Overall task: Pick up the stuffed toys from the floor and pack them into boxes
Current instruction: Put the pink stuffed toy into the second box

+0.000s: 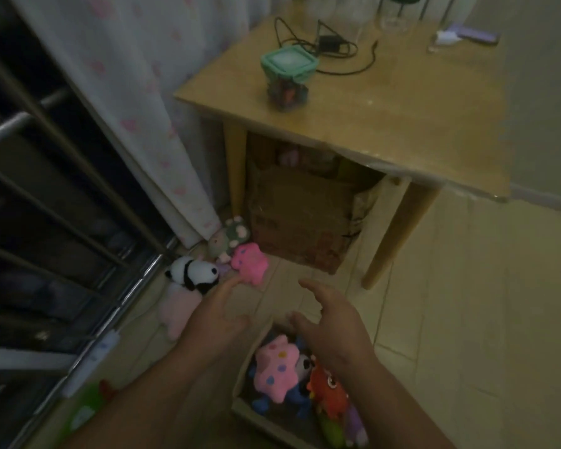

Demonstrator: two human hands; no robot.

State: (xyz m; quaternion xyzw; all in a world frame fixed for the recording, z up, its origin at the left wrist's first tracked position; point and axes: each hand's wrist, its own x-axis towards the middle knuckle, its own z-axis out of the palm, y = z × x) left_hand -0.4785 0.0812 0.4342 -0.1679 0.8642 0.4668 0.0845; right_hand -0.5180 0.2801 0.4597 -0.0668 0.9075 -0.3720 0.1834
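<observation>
1. Already the box (240,380) at the person's feet holds several toys: a spotted pink toy (274,364), an orange toy (327,390) and others beneath.
2. Left on the floor by the curtain (136,124): a panda (193,272), a pink star (250,265), a green toy (229,238) and a pale pink toy (175,307).
3. Left hand (222,307) is open and empty, fingertips just beside the pink star; right hand (331,322) is open and empty above the box.
4. Judged roughly halfway; a second box (302,215) sits under the table (402,108).

head view, looking down, near floor (467,303)
</observation>
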